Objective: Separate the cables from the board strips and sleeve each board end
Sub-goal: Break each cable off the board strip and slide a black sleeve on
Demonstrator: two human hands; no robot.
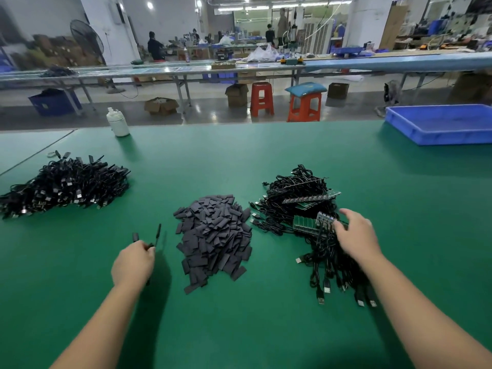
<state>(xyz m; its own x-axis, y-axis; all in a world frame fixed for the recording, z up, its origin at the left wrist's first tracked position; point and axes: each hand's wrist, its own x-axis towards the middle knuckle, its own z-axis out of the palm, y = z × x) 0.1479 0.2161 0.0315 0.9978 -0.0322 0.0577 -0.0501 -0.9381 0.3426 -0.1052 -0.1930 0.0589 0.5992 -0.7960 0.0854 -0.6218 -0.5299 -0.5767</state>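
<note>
the right hand is reaching with spread fingers over the tangled pile of black cables and green board strips on the green table mat. the left hand is pinching one thin black cable just above the mat. a heap of flat dark grey sleeves is lying between the hands. a pile of finished black cables is sitting far left, and a blue plastic tray is sitting far right

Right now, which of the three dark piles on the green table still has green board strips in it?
The right-hand pile of black cables under the right hand; green board strips show only there.
</note>
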